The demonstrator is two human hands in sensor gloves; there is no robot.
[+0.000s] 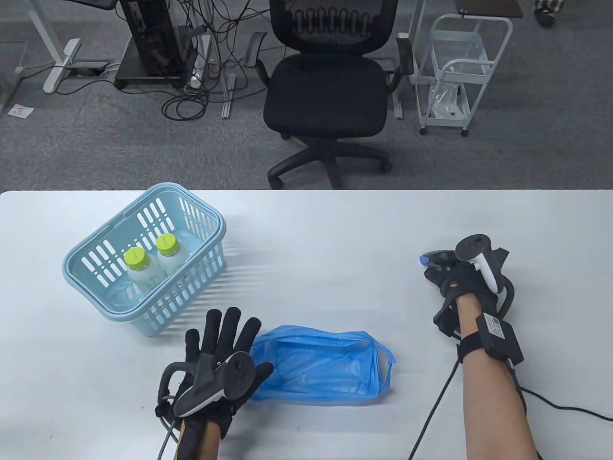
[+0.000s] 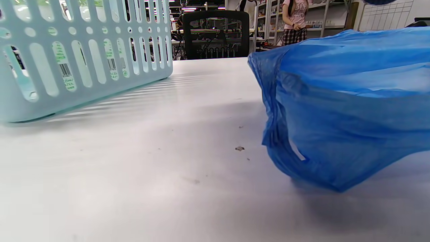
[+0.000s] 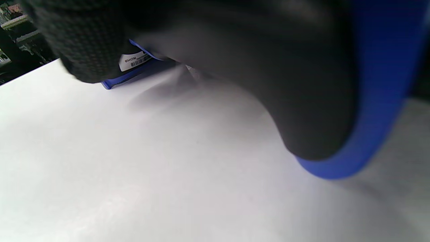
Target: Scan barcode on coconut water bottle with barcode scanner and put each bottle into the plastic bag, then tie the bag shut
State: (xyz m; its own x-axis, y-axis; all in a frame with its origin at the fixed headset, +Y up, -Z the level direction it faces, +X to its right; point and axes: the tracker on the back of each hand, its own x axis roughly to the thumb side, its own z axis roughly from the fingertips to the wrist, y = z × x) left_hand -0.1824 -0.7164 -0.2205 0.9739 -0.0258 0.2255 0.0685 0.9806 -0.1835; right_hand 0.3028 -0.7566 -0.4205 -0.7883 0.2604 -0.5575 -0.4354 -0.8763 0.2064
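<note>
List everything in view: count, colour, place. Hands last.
bottles: 2, white with yellow-green caps, upright side by side in the basket
basket: 1, light blue slotted plastic, table's left part
plastic bag: 1, blue, lying open near the table's front edge, centre
scanner: 1, black with blue tip, in the right hand, table's right part
table: 1, white
office chair: 1, black, behind the table
trolley: 1, white wire, on the floor right of the chair
left hand: black glove, fingers spread straight, between basket and bag, holding nothing
right hand: black glove, fingers curled round the scanner
</note>
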